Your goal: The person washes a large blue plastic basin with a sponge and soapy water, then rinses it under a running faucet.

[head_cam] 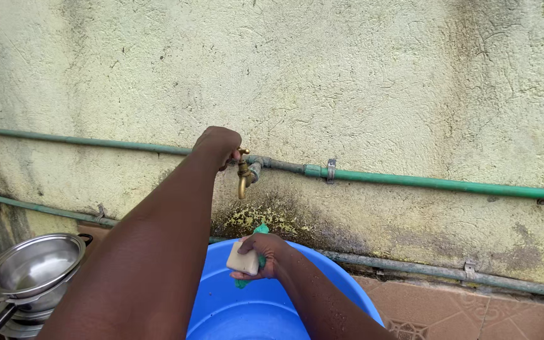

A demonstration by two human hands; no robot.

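Left hand (216,146): closing around the handle of the brass wall tap (245,174), gripping it; no water is showing at the spout.
Right hand (262,255): clasping a pale rectangular soap bar (242,259) together with a green scrubbing cloth (259,232), hovering under the spout, above the round blue plastic basin (341,283).
Step, as judged: working the tap; wetting soap and cloth seems due.
Basin: contents cannot be told.
Stacked steel pots (36,267), lower left: top one looking empty

I'm at an outdoor washing spot of a home: a stained plaster wall (360,75) ahead of my fingers, its brass tap (245,176) on green pipes (423,182), a blue basin (247,308) beneath, steel pots (33,267) left.
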